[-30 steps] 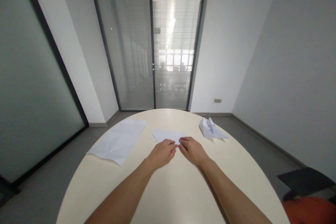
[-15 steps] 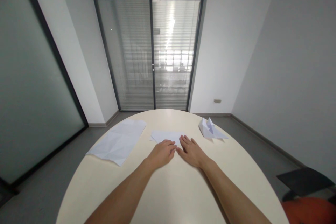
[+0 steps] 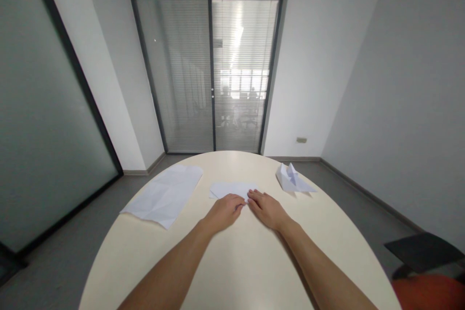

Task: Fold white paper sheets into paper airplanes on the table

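A folded white sheet of paper [image 3: 230,189] lies on the table in front of me, its near edge partly covered by my hands. My left hand [image 3: 225,210] is closed, with bent fingers gripping the paper's near edge; its fingertips are partly hidden. Beside it my right hand [image 3: 265,208] rests on the right part of the paper, palm down, fingers stretched forward. The fingertips of both hands almost meet at the near edge.
On the round cream table [image 3: 236,271], a larger creased white sheet [image 3: 165,193] lies to the left. A folded paper shape with raised points [image 3: 290,179] stands at the right. Past the table's right edge is a chair with a red seat [image 3: 428,293].
The right hand's fingers have drawn slightly back and closer together, nearer the left fingertips. The left hand has barely moved. The other papers stay put.
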A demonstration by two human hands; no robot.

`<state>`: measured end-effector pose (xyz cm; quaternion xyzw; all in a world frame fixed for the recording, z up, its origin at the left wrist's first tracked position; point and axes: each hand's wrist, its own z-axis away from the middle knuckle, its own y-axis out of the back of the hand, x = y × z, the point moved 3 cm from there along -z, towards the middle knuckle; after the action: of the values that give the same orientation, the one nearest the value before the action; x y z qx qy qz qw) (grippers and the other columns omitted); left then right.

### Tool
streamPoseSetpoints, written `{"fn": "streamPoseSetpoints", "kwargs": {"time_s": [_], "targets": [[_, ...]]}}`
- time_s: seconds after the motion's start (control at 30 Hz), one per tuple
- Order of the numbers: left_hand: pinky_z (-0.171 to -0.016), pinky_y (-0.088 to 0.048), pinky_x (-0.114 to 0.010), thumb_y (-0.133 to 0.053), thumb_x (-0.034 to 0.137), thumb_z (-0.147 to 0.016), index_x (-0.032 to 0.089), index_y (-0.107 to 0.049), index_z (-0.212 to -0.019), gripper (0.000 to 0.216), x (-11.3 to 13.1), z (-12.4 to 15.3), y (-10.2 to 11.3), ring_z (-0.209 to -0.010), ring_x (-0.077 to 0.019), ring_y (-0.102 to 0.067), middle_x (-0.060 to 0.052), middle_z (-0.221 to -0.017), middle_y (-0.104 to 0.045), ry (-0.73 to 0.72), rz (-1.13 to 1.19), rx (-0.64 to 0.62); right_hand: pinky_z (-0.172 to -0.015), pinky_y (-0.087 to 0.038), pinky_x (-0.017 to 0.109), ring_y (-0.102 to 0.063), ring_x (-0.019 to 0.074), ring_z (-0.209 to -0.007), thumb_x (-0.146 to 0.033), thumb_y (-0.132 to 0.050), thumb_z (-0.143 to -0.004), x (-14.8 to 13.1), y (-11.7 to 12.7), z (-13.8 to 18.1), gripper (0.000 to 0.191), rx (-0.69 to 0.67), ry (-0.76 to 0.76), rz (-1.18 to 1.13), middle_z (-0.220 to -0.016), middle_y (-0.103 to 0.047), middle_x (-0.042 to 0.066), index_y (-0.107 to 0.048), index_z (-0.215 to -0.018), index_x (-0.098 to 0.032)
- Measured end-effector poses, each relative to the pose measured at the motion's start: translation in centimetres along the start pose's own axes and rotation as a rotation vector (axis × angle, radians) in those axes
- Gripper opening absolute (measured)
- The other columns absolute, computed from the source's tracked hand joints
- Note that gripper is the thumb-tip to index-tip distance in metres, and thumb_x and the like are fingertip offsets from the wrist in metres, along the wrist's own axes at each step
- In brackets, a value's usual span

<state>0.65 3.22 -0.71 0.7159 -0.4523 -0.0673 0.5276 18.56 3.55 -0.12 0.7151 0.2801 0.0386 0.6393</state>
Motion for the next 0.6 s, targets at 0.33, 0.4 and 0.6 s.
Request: {"fn": "streamPoseSetpoints", "kwargs": {"time_s": [0.33,0.4,0.6], "targets": [[-0.114,-0.034,-0.045,-0.051,0.029,-0.094,0.015,-0.063,-0.127,0.038,-1.9,0.3,-0.2,-0.132,-0.0292,-0.048,-0.014,-0.14,-0.057,0.355,-0.283,0.093,-0.085,-0.041,0.029,-0.064,0.0211,-0.099,-0.038,-0.035,-0.101,0.0,1.3,0.3,0.034,0.046,-0.173,0.151,-0.109,-0.07,0.008,-0.065,-0.107,-0.022],[-0.113,-0.034,-0.044,-0.05,0.032,-0.095,0.015,-0.061,-0.13,0.04,-1.9,0.3,-0.4,-0.131,-0.0294,-0.049,-0.014,-0.139,-0.057,0.353,-0.295,0.068,-0.086,-0.039,0.03,-0.064,0.0214,-0.098,-0.038,-0.035,-0.101,0.2,1.3,0.3,0.034,0.072,-0.195,0.176,-0.107,-0.07,0.008,-0.064,-0.106,-0.021],[-0.102,-0.043,-0.042,-0.052,0.026,-0.093,0.018,-0.068,-0.114,0.028,-0.8,0.0,0.1,-0.108,-0.0249,-0.06,-0.01,-0.111,-0.069,0.154,-0.237,0.059,-0.099,-0.035,0.035,-0.063,0.0244,-0.106,-0.037,-0.04,-0.1,1.0,1.0,0.3,0.033,0.169,-0.295,0.237,-0.112,-0.069,0.012,-0.06,-0.118,-0.018]]}}
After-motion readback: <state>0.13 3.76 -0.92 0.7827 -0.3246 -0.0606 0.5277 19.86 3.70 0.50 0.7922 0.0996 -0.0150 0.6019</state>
